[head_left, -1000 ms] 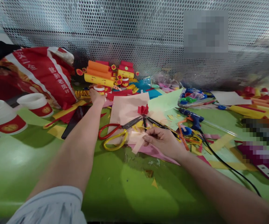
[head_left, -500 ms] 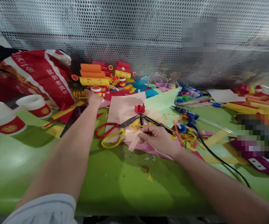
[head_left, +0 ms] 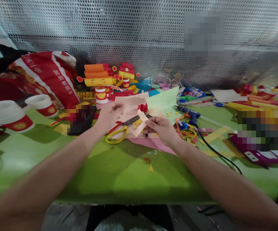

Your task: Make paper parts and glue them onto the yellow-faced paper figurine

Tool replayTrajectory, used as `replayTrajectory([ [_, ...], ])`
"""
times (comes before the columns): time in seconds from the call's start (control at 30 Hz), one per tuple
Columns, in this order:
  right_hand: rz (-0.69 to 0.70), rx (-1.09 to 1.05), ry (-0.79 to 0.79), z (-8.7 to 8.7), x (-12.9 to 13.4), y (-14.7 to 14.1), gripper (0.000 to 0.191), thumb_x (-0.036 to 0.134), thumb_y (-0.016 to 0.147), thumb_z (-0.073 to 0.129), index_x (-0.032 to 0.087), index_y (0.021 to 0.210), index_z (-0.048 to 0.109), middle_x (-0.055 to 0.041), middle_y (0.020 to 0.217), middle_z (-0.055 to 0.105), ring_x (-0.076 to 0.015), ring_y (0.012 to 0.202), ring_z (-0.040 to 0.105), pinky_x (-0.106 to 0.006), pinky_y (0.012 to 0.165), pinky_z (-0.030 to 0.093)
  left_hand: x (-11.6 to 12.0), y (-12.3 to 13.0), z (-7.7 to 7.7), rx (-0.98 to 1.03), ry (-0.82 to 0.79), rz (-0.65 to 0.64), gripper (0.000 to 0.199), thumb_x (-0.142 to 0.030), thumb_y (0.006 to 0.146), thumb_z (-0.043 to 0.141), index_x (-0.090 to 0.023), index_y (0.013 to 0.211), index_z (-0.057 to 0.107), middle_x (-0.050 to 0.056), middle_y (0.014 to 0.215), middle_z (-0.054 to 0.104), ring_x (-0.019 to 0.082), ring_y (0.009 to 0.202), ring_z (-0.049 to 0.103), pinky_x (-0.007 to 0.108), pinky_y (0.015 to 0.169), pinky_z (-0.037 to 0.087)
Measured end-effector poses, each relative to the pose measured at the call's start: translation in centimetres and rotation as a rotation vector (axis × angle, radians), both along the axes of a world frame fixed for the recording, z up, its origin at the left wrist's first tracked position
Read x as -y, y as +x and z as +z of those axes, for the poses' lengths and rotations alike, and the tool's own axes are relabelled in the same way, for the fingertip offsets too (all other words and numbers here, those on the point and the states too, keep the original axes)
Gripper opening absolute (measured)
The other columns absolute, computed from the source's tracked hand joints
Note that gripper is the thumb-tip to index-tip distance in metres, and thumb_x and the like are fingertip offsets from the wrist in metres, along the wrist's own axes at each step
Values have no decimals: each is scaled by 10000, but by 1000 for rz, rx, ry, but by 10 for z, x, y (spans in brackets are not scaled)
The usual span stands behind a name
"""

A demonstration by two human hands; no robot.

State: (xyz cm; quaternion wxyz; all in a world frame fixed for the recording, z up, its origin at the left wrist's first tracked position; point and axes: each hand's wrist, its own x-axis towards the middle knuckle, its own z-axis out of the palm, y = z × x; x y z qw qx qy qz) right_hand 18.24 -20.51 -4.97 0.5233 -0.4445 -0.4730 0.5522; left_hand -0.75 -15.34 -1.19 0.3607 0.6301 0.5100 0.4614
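Observation:
My right hand (head_left: 159, 128) is closed, pinching a folded pale peach paper strip (head_left: 142, 121) between thumb and fingers. To its left my left hand (head_left: 110, 114) hovers over a peach paper sheet (head_left: 132, 102); its fingers are blurred but look apart, with nothing visible in them. Below the hands lie scissors with a yellow handle loop (head_left: 117, 136), partly under my left hand. A small red paper piece (head_left: 143, 107) stands just behind the strip. Behind my left hand is a small red-and-white paper cup (head_left: 101, 95) beneath a yellow paper face with orange rolls (head_left: 97, 77).
Two larger paper cups (head_left: 15, 118) and a dark flat device (head_left: 83, 120) sit at left, before a red bag (head_left: 49, 77). A blue glue gun (head_left: 190, 116) with a black cord lies right, amid paper scraps. Further right is a purple power strip (head_left: 254, 154). A perforated metal panel (head_left: 139, 38) rises behind.
My left hand has left the small paper cup and moved right, toward my right hand. My right hand has lifted the peach strip slightly, and the strip now shows as a bent V.

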Motion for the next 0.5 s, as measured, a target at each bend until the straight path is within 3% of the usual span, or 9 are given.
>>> replayTrajectory([
  [0.1,-14,-27,18,-1,1,-1,441,534,511,788,163,672,614,-8,582,658,-120,511,624,-282,552,559,26,19,-3,62,-197,-401,189,-219,678,649,-157,856,656,32,814,667,128,701,605,269,681,483],
  [0.17,-12,-29,27,-1,2,-2,428,525,521,788,161,666,617,3,570,649,-114,512,625,-279,569,564,36,27,-4,144,-247,-528,163,-241,686,652,-162,829,655,26,790,672,119,701,609,252,672,476],
  [0.3,8,-6,36,3,6,-6,438,540,514,783,161,650,612,15,561,639,-102,508,619,-273,578,567,42,29,-7,68,-258,-471,127,-292,750,604,-167,758,628,-17,566,601,90,480,510,208,473,394],
  [0.5,57,34,74,5,13,-13,393,521,571,759,174,662,596,14,582,646,-112,539,630,-301,611,576,46,21,-13,-58,-100,-401,203,-346,778,567,-179,665,597,-6,566,591,102,488,508,210,452,377],
])
